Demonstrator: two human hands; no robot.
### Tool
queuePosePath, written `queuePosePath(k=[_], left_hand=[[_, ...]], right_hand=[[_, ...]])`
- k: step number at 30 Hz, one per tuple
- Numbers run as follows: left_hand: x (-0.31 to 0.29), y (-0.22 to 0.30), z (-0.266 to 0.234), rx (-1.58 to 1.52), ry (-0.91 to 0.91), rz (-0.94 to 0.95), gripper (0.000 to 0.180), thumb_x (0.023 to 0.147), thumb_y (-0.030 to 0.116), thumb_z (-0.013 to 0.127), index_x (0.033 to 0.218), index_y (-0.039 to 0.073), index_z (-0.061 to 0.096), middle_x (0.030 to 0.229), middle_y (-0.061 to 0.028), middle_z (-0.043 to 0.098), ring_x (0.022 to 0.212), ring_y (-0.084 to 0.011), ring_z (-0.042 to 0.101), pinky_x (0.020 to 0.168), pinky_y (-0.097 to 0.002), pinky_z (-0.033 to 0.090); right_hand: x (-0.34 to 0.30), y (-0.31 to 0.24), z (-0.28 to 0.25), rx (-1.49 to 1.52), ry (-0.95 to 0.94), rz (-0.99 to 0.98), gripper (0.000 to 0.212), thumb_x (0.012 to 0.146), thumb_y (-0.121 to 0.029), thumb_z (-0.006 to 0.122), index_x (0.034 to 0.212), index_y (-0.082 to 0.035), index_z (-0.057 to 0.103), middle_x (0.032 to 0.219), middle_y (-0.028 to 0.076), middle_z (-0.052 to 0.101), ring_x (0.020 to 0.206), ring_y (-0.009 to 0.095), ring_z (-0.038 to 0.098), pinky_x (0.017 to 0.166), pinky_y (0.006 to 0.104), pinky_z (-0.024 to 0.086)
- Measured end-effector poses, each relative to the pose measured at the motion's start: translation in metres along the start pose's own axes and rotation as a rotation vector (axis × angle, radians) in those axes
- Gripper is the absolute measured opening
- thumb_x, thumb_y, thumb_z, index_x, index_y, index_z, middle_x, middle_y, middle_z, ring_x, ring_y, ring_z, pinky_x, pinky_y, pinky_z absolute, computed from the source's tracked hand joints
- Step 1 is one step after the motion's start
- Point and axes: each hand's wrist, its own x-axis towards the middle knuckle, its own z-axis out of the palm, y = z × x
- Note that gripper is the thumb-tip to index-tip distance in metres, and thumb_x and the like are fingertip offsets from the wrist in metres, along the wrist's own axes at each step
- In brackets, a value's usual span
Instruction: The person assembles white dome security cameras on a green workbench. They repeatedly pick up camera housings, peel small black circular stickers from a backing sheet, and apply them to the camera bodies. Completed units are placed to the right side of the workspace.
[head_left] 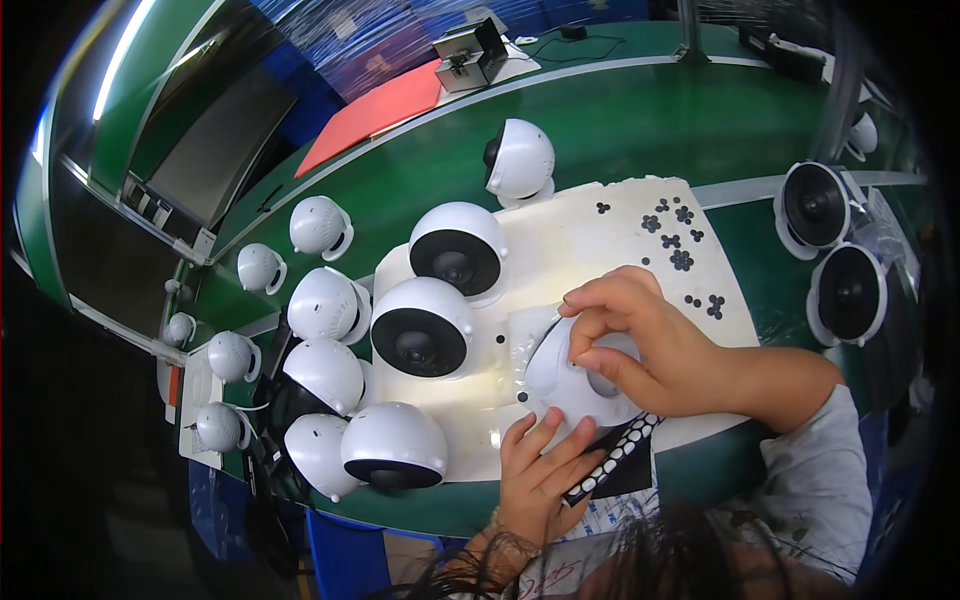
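Observation:
A white ball-shaped camera [562,372] lies on the pale sheet in front of me, its round base facing up. Over that base, my right hand [650,345] has thumb and forefinger pinched together. Whatever is between those fingertips is too small to make out. My left hand [540,470] rests its fingertips against the near side of the same camera. A black strip with rows of white circles [612,460] is held in the left hand, slanting up to the right under the right wrist. Beside the camera, a small black dot [522,397] sits on clear film.
Several white cameras with black fronts [422,328] crowd the left, with more at the right edge [848,293]. Small black round pads [682,260] are scattered on the pale sheet [580,225]. A metal box [470,58] and a red sheet [370,115] lie at the back.

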Motion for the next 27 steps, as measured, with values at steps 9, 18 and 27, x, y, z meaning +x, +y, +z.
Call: queuePosePath(k=[9, 18, 27], left_hand=[[-0.001, 0.001, -0.001, 0.011, -0.006, -0.018, 0.04, 0.055, 0.01, 0.063, 0.095, 0.011, 0.061, 0.124, -0.0044, 0.048, 0.12, -0.0263, 0.035, 0.094, -0.046, 0.028], [-0.001, 0.001, 0.001, 0.015, 0.022, -0.013, 0.038, 0.057, 0.009, 0.061, 0.095, 0.011, 0.062, 0.123, -0.0046, 0.048, 0.12, -0.0262, 0.036, 0.094, -0.0456, 0.029], [0.0, 0.001, 0.003, -0.001, 0.042, -0.019, 0.035, 0.059, 0.007, 0.061, 0.094, 0.01, 0.062, 0.123, -0.0044, 0.048, 0.119, -0.0263, 0.037, 0.093, -0.0456, 0.029]], right_hand=[[0.0, -0.001, 0.002, -0.067, -0.04, -0.002, 0.041, 0.074, -0.001, 0.054, 0.113, -0.005, 0.04, 0.083, 0.003, 0.059, 0.087, 0.022, 0.053, 0.089, 0.0388, 0.026], [-0.01, 0.008, 0.008, 0.037, 0.05, 0.055, 0.045, 0.074, -0.004, 0.056, 0.115, -0.004, 0.038, 0.083, 0.002, 0.062, 0.096, 0.019, 0.053, 0.09, 0.0369, 0.026], [-0.009, 0.007, 0.01, 0.1, 0.048, 0.092, 0.047, 0.074, -0.005, 0.057, 0.116, -0.003, 0.036, 0.084, 0.002, 0.062, 0.1, 0.019, 0.052, 0.091, 0.0359, 0.026]])
